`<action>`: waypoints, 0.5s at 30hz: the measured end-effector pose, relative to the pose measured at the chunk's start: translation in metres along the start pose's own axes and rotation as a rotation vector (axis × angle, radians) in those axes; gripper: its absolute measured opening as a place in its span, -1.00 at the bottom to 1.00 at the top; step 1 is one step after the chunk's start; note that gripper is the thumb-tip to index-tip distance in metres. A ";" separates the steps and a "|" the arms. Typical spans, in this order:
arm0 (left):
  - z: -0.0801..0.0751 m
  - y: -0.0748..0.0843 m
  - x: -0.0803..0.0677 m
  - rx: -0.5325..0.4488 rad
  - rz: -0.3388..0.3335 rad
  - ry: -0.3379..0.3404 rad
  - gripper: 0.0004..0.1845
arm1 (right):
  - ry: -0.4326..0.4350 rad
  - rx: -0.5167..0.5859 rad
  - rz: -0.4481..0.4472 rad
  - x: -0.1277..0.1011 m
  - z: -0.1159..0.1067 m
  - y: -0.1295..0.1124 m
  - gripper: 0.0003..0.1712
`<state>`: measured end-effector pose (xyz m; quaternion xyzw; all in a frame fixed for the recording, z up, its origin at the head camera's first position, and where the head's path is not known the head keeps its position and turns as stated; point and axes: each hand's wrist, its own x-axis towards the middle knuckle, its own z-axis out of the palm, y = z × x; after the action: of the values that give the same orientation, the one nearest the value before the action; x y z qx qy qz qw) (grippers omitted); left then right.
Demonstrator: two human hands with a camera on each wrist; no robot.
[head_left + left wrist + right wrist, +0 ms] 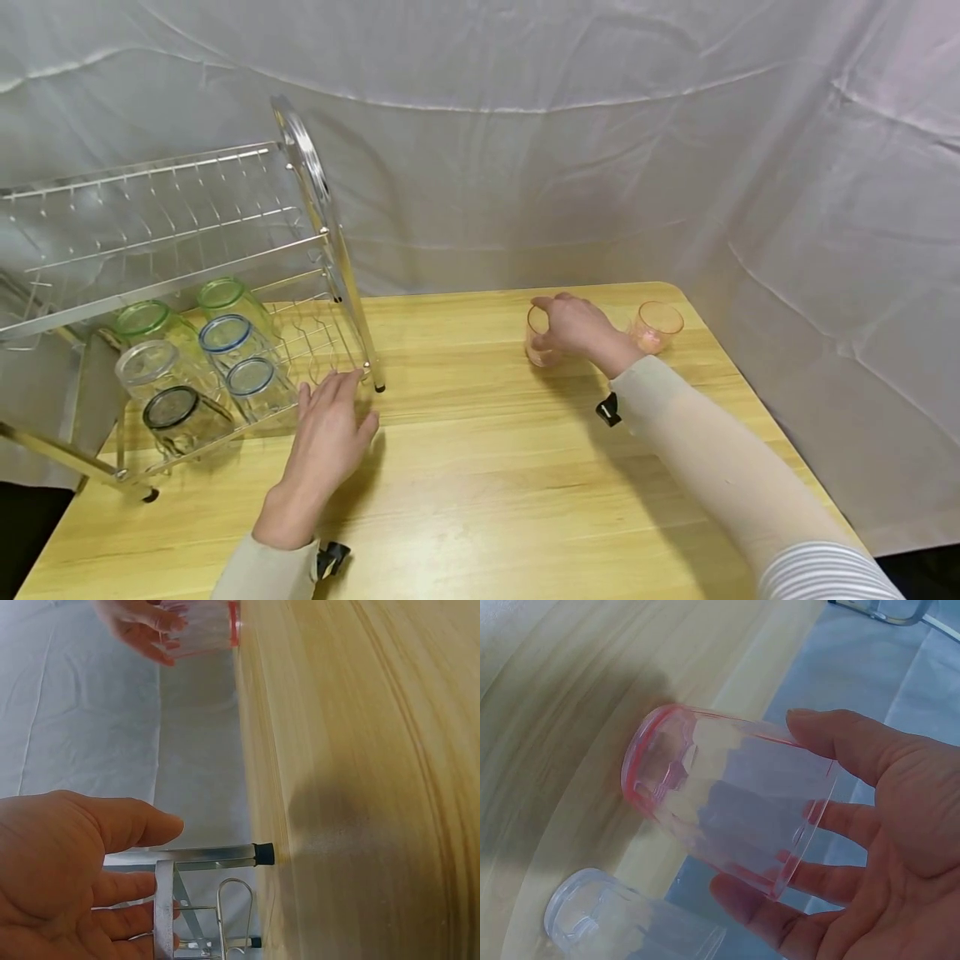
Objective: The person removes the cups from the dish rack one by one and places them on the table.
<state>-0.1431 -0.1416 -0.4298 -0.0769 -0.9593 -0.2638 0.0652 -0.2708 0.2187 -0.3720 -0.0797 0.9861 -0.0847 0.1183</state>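
My right hand [576, 327] reaches to the far right of the wooden table [487, 467], thumb and fingers round a pink-tinted glass [537, 340] that stands on the wood. The right wrist view shows this pink glass [720, 814] between my thumb [840, 746] and fingers. A second tinted glass [658, 325] stands just right of the hand, also visible as the second glass [622, 922]. My left hand [333, 421] hovers flat, fingers straight and holding nothing, beside the front corner of a metal dish rack [330, 242]. In the left wrist view my left hand [75, 870] is by the rack's leg [259, 853].
The two-tier rack takes up the table's left side; its lower tier holds several glasses with green [142, 321], blue [225, 335], clear and dark rims. A white cloth [600, 150] hangs behind. The table's rounded right corner is close to the second glass.
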 end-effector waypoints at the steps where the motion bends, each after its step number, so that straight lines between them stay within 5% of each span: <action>1: 0.000 0.000 0.000 0.000 0.001 0.001 -0.31 | -0.002 0.001 0.001 0.000 0.000 0.000 -0.05; 15: 0.001 -0.001 0.000 -0.002 0.010 0.006 -0.32 | -0.008 -0.006 -0.017 0.000 0.000 0.002 -0.01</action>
<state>-0.1430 -0.1420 -0.4310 -0.0808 -0.9585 -0.2645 0.0693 -0.2710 0.2202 -0.3727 -0.0887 0.9852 -0.0827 0.1213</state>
